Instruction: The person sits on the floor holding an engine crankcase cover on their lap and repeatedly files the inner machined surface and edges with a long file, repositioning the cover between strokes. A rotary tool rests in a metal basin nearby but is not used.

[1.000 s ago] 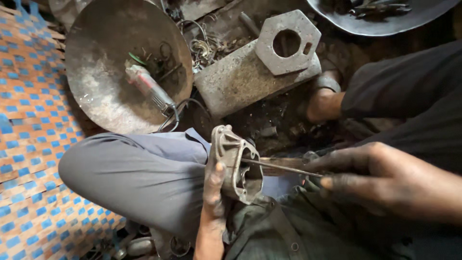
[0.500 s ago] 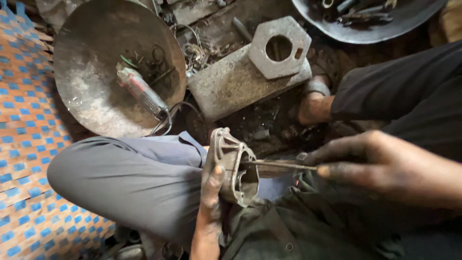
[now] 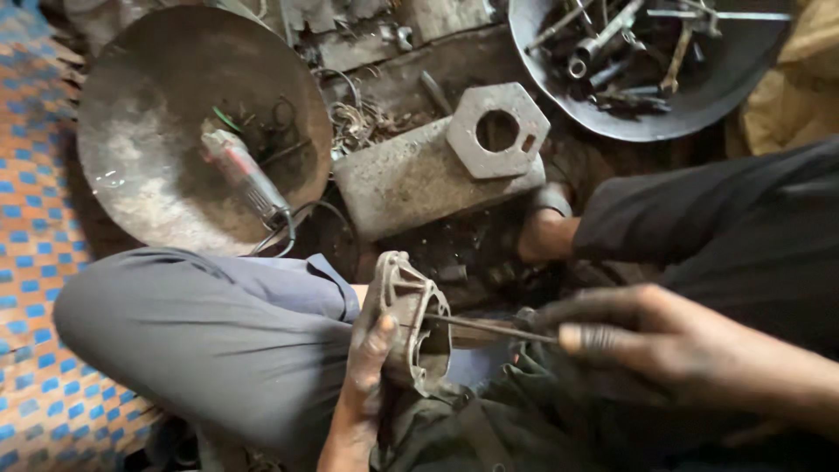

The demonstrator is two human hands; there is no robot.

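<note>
I see my left hand [image 3: 367,385] coming up from the bottom edge of the view, its grip closed around a grey cast-metal housing [image 3: 409,319] with ribs and a round opening, thumb pressed on the near face; the housing rests tilted against my grey-trousered knee [image 3: 210,341], low and near the middle of the floor space. My right hand [image 3: 664,345], dark with grime, comes in from the right with its grip closed on a thin metal rod tool [image 3: 489,327], whose tip reaches into the opening of the housing. Just beyond the housing, on the dirty floor [image 3: 454,253], lies a grey stone block [image 3: 419,179] with a hexagonal metal plate [image 3: 496,131] lying on its right end, a round hole through the plate. Toward the far left stands a wide, rusty metal pan [image 3: 157,114] with an angle grinder [image 3: 245,175] lying in it, its cord trailing over the rim toward my knee. At the far right corner another dark pan [image 3: 647,122] holds spanners and sockets in a heap. A woven blue and orange mat [image 3: 35,218] covers the floor along the left edge. A bare foot [image 3: 546,234] shows beside the block, under a dark trouser leg [image 3: 699,218].
</note>
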